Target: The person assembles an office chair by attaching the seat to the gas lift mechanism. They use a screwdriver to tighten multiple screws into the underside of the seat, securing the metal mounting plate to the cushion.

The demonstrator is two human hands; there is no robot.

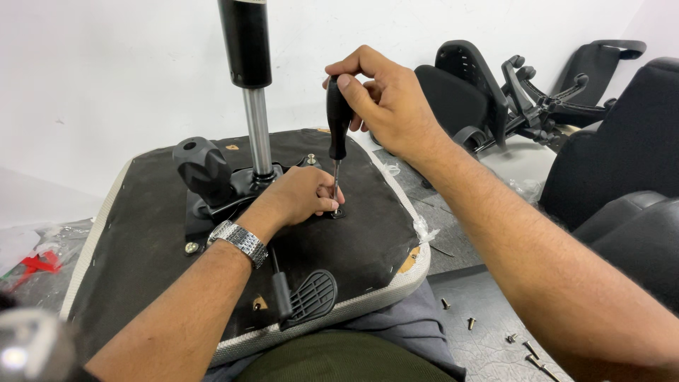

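Right hand [385,106] wraps its grip around the black handle of one screwdriver [337,124], held upright with its thin shaft down on a screw [337,211]; left hand [304,196], a steel watch [239,242] at the wrist, pinches the shaft near its tip; both rest on one upturned chair seat [368,240], black underneath with a grey woven edge, lying across the lap; one gas cylinder [251,85] rises from its black mechanism; five loose screws [527,348] lie on the floor [488,339].
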